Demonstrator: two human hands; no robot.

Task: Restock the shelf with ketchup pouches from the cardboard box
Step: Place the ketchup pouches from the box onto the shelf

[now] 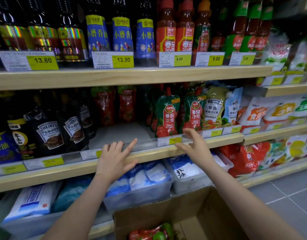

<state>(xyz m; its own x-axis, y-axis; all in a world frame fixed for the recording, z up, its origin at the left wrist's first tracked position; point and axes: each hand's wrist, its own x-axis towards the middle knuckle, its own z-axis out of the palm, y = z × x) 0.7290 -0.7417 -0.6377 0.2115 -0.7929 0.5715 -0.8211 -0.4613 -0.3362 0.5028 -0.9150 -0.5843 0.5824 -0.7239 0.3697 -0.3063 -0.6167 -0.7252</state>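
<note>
Pouches [150, 233] below both hands, prob. boxed

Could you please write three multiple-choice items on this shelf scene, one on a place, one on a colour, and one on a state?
1. Where does the cardboard box stand?
A. On the top shelf
B. Low down in front of the shelves, below the hands
C. Among the soy sauce bottles

2. What colour are the price patches on the shelf tags, like the 13.80 tag?
A. Yellow-green
B. Pink
C. Black

3. What state are the two hands in?
A. Both grip pouches
B. Both are open and hold nothing
C. One holds a bottle

Answers:
1. B, the box sits at the bottom of the view with red and green pouches inside.
2. A, each price sits on a yellow-green patch.
3. B, the left hand and right hand spread their fingers at the middle shelf edge.
</note>
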